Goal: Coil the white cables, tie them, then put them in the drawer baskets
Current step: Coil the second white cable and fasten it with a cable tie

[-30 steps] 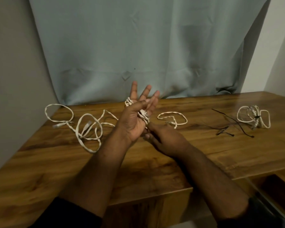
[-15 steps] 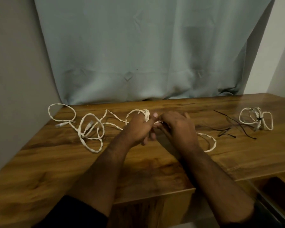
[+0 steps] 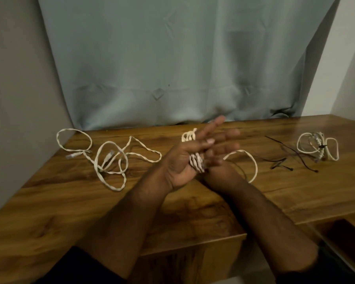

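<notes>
The left hand (image 3: 182,160) stands raised with fingers straight, turns of white cable (image 3: 196,160) wound around them and pinned by the thumb. The right hand (image 3: 219,171), just beside it, seems to pinch the trailing loop, though its fingertips blur behind the left palm. The cable looks light, limp and springy; it is best held across the wound turns. Left of the hands lies its slack; far right, a tied coil (image 3: 316,147) and black ties (image 3: 283,162). The drawer is cut off.
</notes>
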`<move>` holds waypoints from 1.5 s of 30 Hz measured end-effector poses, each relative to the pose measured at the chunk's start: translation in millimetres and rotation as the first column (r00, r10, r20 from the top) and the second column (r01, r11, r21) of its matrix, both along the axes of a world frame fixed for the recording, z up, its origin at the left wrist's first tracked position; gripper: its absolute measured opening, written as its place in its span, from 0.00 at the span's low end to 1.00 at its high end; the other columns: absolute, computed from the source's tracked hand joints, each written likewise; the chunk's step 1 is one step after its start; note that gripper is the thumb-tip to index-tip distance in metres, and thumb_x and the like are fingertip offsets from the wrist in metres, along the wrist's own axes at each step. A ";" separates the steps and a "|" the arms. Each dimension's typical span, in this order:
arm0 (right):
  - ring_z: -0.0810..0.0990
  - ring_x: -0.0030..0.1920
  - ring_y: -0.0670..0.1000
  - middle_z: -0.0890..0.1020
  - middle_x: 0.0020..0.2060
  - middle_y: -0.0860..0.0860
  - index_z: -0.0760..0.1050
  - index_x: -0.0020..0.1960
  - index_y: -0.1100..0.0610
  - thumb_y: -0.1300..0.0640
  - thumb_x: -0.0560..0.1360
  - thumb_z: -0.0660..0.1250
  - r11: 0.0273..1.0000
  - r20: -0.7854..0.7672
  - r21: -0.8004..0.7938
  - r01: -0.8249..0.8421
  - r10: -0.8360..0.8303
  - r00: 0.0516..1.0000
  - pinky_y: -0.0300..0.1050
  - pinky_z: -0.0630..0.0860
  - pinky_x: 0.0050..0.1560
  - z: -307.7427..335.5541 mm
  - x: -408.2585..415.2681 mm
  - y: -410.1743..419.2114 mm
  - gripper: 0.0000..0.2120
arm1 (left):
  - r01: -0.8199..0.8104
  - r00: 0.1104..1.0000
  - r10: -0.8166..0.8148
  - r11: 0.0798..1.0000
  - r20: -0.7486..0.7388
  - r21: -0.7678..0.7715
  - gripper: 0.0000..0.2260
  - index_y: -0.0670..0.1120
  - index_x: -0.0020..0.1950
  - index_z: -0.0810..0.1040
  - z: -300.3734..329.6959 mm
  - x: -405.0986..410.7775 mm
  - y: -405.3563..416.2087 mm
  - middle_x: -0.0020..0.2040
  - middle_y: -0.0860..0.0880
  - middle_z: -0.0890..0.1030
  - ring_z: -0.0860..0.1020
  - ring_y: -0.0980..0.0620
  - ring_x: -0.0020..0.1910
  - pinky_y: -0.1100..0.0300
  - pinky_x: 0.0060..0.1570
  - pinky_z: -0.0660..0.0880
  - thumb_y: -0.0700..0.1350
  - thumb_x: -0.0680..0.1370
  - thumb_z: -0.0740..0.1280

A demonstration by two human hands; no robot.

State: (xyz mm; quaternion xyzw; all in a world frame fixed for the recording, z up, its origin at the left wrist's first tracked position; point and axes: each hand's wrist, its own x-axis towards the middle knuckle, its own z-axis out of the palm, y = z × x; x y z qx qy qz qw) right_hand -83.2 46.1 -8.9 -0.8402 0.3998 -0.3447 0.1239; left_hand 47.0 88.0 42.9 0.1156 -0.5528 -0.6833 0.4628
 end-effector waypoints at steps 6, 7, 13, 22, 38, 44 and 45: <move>0.83 0.48 0.59 0.85 0.50 0.55 0.74 0.62 0.53 0.47 0.83 0.62 0.987 -0.206 -0.147 -0.056 0.025 0.978 0.53 0.78 0.43 1.1 13.6 0.0 0.12 | -0.552 0.800 0.559 0.828 -0.218 0.095 0.40 0.68 0.81 0.51 5.5 8.6 -20.4 0.85 0.56 0.47 0.59 0.50 0.80 0.42 0.62 0.77 0.31 0.83 0.59; 0.83 0.47 0.58 0.85 0.49 0.53 0.73 0.62 0.51 0.46 0.83 0.61 0.981 -0.241 -0.183 -0.063 0.018 0.970 0.52 0.78 0.44 1.6 13.6 1.9 0.12 | -0.635 0.765 0.630 0.772 -0.134 0.011 0.40 0.70 0.80 0.47 3.0 11.0 -23.5 0.84 0.57 0.45 0.59 0.52 0.79 0.42 0.64 0.76 0.33 0.84 0.60; 0.81 0.52 0.50 0.85 0.50 0.48 0.79 0.58 0.48 0.46 0.81 0.64 0.905 -0.402 -0.414 -0.096 -0.087 0.911 0.51 0.72 0.58 9.6 13.8 2.9 0.11 | -0.562 0.417 0.857 0.505 0.303 -0.655 0.40 0.69 0.80 0.39 -10.4 24.7 -30.1 0.84 0.59 0.45 0.48 0.60 0.81 0.56 0.79 0.53 0.41 0.84 0.63; 0.79 0.55 0.54 0.84 0.49 0.49 0.79 0.55 0.50 0.44 0.77 0.64 0.822 -0.350 -0.553 0.136 -0.377 0.857 0.53 0.68 0.63 13.7 12.3 6.6 0.12 | -0.501 -0.094 0.822 0.448 0.562 -0.740 0.16 0.41 0.52 0.82 -19.8 37.7 -31.6 0.42 0.41 0.86 0.85 0.46 0.38 0.54 0.41 0.80 0.50 0.85 0.60; 0.76 0.46 0.53 0.77 0.49 0.51 0.75 0.55 0.54 0.49 0.75 0.66 0.899 0.053 -0.381 0.219 -0.215 0.975 0.49 0.72 0.45 7.3 -1.1 -7.9 0.12 | 0.086 0.935 -0.097 0.995 0.340 0.047 0.18 0.35 0.68 0.76 -3.5 23.7 1.1 0.24 0.50 0.75 0.71 0.58 0.18 0.67 0.21 0.61 0.39 0.79 0.66; 0.80 0.43 0.60 0.83 0.44 0.55 0.72 0.53 0.55 0.50 0.81 0.65 0.933 -0.165 -0.358 0.027 -0.092 0.982 0.48 0.67 0.40 4.7 12.4 -4.3 0.08 | -0.343 0.850 0.404 0.912 -0.339 0.227 0.29 0.49 0.77 0.70 19.1 17.1 -9.7 0.80 0.47 0.67 0.72 0.46 0.74 0.55 0.66 0.75 0.32 0.77 0.58; 0.80 0.42 0.59 0.83 0.43 0.54 0.71 0.51 0.54 0.49 0.81 0.63 0.933 -0.181 -0.360 0.000 -0.070 0.981 0.49 0.67 0.41 6.3 14.0 -2.2 0.08 | -0.404 0.804 0.479 0.875 -0.352 0.267 0.29 0.50 0.78 0.69 19.3 19.0 -13.2 0.82 0.48 0.63 0.68 0.47 0.77 0.54 0.70 0.71 0.31 0.79 0.57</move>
